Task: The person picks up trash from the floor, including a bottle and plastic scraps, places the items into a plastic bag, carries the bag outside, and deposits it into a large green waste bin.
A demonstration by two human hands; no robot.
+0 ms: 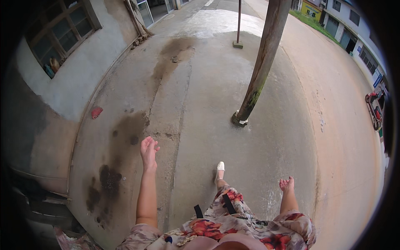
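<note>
My left hand (149, 151) is held out over the concrete pavement (212, 96), its fingers loosely bent and a little apart, with nothing in it. On the other side, my right hand (286, 184) hangs near the pavement's road edge. Its fingers curl slightly, the thumb stands off, and it too is empty. Neither hand touches anything. Between them one foot in a white shoe (220, 167) is out in front, below a flowered garment (208, 227). Two black straps (228, 204) show at the waist.
A leaning wooden post (263, 62) stands ahead, slightly right. Beyond it is a thin pole (239, 25) on a small block. A wall with a window (62, 31) runs along the left, near a red scrap (96, 112). A road (333, 116) and a parked red motorbike (375, 110) lie right.
</note>
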